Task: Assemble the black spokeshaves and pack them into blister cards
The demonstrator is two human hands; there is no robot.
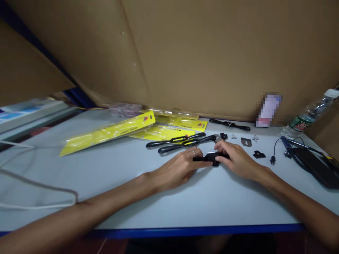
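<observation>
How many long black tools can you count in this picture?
4: a held tool in the left hand and right hand; a nearer tool and a farther tool beside the yellow cards; a back tool near the cardboard wall. Others may be hidden.

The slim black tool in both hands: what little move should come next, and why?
Maybe the right hand should fetch a small silver winged screw while the left hand steadies the slim black tool: both hands hold it, and two such screws lie loose nearby.

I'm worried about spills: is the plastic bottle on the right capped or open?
Capped: a white cap sits atop the plastic bottle.
</observation>
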